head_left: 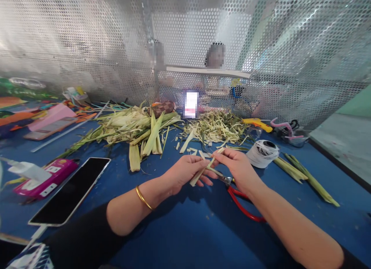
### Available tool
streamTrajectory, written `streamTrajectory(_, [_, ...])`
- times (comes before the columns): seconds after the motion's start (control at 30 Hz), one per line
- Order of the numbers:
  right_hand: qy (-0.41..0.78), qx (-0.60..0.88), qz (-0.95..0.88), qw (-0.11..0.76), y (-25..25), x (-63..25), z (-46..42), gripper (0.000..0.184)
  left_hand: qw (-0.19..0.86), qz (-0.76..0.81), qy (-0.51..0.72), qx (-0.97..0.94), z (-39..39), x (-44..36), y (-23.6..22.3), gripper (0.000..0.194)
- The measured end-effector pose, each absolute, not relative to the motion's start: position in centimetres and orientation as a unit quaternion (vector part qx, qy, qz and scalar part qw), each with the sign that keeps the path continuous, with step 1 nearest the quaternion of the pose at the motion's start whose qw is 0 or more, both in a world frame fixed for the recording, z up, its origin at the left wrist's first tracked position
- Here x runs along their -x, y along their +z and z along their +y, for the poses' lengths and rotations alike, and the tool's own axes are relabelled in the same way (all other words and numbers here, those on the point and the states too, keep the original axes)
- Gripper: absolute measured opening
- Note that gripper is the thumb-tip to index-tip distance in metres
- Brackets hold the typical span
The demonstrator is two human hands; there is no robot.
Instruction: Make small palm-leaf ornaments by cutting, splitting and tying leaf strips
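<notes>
Between my two hands, just above the blue table, pale green strips of husk-like leaf [198, 176] cross each other. My left hand [185, 172] is closed on the strips, thumb on top and fingers beneath. From the right, my right hand [236, 166] pinches the upper end of a strip between thumb and fingers. Red-handled scissors [245, 211] lie on the table under my right hand, their blades partly hidden by it. A spool of white string [263, 154] stands just right of that hand.
A husk pile [124, 124] and a heap of trimmed scraps [217, 128] lie behind my hands. At left are a phone [72, 191] and a magenta power strip [46, 180]. Stalks [313, 180] lie at right. A perforated metal screen [87, 41] closes off the back.
</notes>
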State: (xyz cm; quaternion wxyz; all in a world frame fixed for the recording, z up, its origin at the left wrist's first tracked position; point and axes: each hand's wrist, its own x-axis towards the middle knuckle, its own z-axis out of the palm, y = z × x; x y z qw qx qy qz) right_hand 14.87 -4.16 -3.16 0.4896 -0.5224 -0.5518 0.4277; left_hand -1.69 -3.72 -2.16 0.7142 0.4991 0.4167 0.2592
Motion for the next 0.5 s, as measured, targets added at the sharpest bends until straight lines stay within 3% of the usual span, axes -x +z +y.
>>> streamTrajectory(0.17, [0.453,0.524,-0.528,0.491,-3.52,-14.84,-4.12,0.026,0.696,0.424,0.267,-0.515,-3.49,1.89,-2.34,0.017])
streamTrajectory(0.4, [0.482,0.498,-0.503,0.516,-3.32,-14.9,-4.15,0.024,0.738,0.405,0.251,-0.477,-3.45,2.01,-2.24,0.028])
streamTrajectory(0.5, [0.457,0.498,-0.527,0.515,-3.22,-14.97,-4.06,0.021,0.727,0.416,0.261,-0.48,-3.45,2.0,-2.34,0.022])
